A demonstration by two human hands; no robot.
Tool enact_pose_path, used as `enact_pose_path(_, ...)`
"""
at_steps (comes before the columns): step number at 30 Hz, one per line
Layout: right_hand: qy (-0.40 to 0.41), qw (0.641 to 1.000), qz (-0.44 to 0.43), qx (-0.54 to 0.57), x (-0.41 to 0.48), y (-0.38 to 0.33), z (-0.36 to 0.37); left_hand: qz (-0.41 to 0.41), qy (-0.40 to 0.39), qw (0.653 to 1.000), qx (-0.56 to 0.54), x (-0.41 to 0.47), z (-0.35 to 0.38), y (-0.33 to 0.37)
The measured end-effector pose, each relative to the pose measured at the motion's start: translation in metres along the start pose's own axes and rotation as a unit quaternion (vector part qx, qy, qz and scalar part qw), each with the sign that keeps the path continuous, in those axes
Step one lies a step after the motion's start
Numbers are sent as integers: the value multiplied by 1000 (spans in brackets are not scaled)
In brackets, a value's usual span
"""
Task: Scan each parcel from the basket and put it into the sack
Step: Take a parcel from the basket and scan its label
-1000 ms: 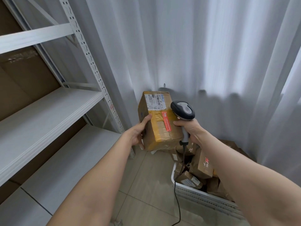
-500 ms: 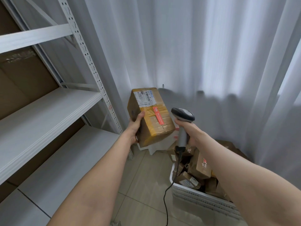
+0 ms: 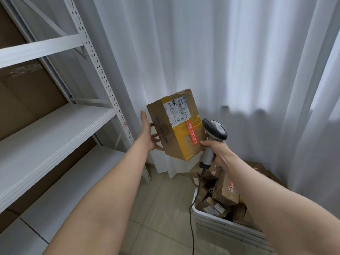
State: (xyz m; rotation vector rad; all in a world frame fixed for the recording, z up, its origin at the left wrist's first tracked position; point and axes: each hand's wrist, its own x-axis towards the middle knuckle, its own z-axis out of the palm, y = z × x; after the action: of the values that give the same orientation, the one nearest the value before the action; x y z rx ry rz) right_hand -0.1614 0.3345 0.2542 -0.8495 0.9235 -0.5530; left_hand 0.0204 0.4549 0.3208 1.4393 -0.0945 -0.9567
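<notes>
Parcel [image 3: 174, 124] is tilted in mid-air, label toward the camera. Left hand [image 3: 149, 137], fingers straight, supports its 9 o'clock side. Right hand [image 3: 219, 153] grips the scanner [image 3: 214, 132] (cable hanging) at the parcel's 4 o'clock. Basket [image 3: 222, 230] lies at 5 o'clock.

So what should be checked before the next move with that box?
1. Parcel held firmly: not ok. The left hand only presses its side, thumb off.
2. Label in view: ok, it faces up.
3. Scan done: cannot tell.
4. Scanner held: ok, the right hand grips its handle.
5. Cable free: ok, it hangs beside the basket.
6. Sack in reach: cannot tell, it is out of view.
</notes>
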Motion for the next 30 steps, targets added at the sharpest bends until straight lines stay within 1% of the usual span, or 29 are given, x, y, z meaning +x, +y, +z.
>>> enact_pose_path(3, 6, 999, -15, -38, -2, 0, -3, -41, -13, 999, 1, -2, 2, 16)
enact_pose_path(7, 12, 998, -31, -44, -5, -1, -3, -49, -23, 997, 57, -7, 7, 30)
enact_pose_path(10, 16, 999, -41, -27, -4, -3, -4, -21, -21, 997, 68, -4, 5, 33)
enact_pose_path(13, 15, 999, -44, 2, -2, -4, -3, 46, 19, 999, 20, 0, 3, 29)
enact_pose_path(14, 24, 999, -45, 9, -1, -4, -3, 75, 35, 996, 29, 0, 4, 26)
enact_pose_path(17, 54, 997, -53, 18, 3, -6, -5, 124, 59, 981, 135, 2, 2, 16)
enact_pose_path(18, 64, 996, -55, 14, 4, -7, -6, 124, 64, 975, 174, 5, 0, 10)
enact_pose_path(20, 83, 995, -59, 2, 4, -10, -9, 107, 62, 968, 218, 9, -7, 1)
enact_pose_path(22, 101, 993, -65, -13, 5, -12, -12, 96, 22, 963, 249, 11, -13, -8)
enact_pose_path(24, 114, 991, -67, -30, 6, -13, -15, 77, -41, 952, 292, 2, -15, -14)
enact_pose_path(27, 122, 988, -65, -69, 6, -14, -19, 29, -134, 924, 358, -6, -22, -18)
enact_pose_path(28, 123, 987, -63, -79, 5, -16, -20, 13, -151, 915, 374, -6, -24, -19)
enact_pose_path(30, 123, 987, -59, -87, 6, -18, -21, -13, -159, 908, 387, -7, -24, -21)
